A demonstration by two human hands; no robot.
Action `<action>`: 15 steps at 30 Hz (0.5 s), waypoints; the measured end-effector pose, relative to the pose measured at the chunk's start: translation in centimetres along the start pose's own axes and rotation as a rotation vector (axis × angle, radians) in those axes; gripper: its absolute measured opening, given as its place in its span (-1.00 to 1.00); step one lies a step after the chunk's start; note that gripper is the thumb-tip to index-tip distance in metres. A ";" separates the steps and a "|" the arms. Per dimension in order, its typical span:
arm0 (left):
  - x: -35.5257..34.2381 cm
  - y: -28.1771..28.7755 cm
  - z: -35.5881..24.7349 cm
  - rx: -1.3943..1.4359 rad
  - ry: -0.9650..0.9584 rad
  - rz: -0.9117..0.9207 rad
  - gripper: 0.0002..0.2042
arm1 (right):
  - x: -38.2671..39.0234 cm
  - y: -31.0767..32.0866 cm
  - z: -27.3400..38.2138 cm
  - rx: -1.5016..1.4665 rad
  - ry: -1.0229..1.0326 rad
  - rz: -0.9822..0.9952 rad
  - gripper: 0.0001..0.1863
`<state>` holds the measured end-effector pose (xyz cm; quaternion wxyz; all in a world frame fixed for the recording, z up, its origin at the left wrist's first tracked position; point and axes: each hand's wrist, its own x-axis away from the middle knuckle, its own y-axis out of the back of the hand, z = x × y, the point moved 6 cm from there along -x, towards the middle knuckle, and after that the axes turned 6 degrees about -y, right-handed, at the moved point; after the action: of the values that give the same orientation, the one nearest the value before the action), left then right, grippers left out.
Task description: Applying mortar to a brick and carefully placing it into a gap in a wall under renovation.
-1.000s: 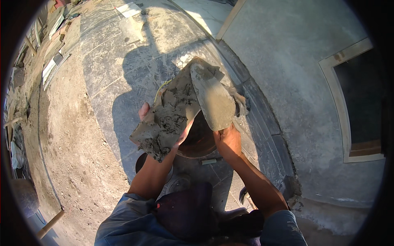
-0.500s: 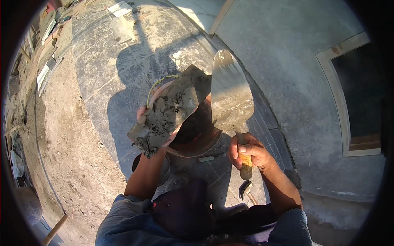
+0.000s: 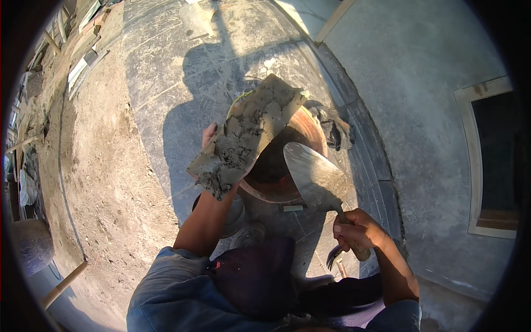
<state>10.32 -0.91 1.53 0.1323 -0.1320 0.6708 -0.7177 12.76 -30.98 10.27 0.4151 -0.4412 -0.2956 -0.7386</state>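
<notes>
Since the last frame, the trowel (image 3: 315, 176) has swung from upright to a slant, its tip now across the mouth of the bucket (image 3: 316, 126), and my right hand (image 3: 359, 229) has dropped closer to me, fingers wrapped firmly around the handle. My left hand (image 3: 209, 134) bears the flat board (image 3: 278, 131) from beneath, well apart from my right; only a little of it shows past the edge, so I cannot tell how its fingers close. The board sits tilted between me and my shadow, beside and partly over the bucket, with grey mortar (image 3: 235, 146) heaped along it. Some already hangs at the near corner, so I'd judge that a steeper tilt or a knock from the blade could send a lump sliding off. Lowering my right hand carelessly might also catch the hammer (image 3: 334, 256) just below it.
</notes>
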 end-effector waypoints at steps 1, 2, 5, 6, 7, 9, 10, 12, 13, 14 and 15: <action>0.0 -0.2 0.4 -0.008 0.028 -0.054 -0.54 | 0.6 -0.4 1.6 0.093 0.061 0.050 -0.72; 0.2 -0.8 0.6 0.021 0.022 0.000 -0.57 | 0.5 -0.8 2.8 0.186 0.122 0.102 -0.78; 0.1 -1.4 1.7 0.033 0.010 0.020 -0.60 | -1.4 -1.0 4.1 0.284 0.079 0.104 -0.80; 0.3 -0.6 1.5 0.028 0.002 0.018 -0.60 | -2.2 -1.1 5.0 0.257 0.042 0.084 -0.76; 0.1 0.7 1.4 0.004 -0.018 0.018 -0.61 | -2.6 -0.5 4.9 0.262 0.042 0.082 -0.76; 0.1 1.6 1.3 -0.027 -0.044 0.014 -0.62 | -3.9 1.1 3.8 0.109 0.069 0.146 -0.71; 0.3 0.3 1.3 0.027 -0.015 0.081 -0.63 | -4.2 1.7 3.5 0.048 0.089 0.157 -0.67; 0.5 0.4 0.4 0.019 -0.019 0.215 -0.65 | -4.2 3.2 2.8 -0.025 0.139 0.125 -0.66; 0.5 0.4 0.0 0.025 -0.030 0.215 -0.65 | -4.1 3.9 2.6 -0.091 0.182 0.077 -0.65; 0.6 0.6 -0.4 0.003 -0.062 0.186 -0.63 | -3.8 4.3 2.2 -0.076 0.184 0.021 -0.66; 0.5 0.3 -0.6 -0.033 -0.095 0.153 -0.60 | -3.3 4.1 2.1 -0.070 0.185 0.034 -0.66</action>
<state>9.63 -0.53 1.21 0.2164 -0.1165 0.6836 -0.6873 18.08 -30.05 8.53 0.4375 -0.3903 -0.2226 -0.7789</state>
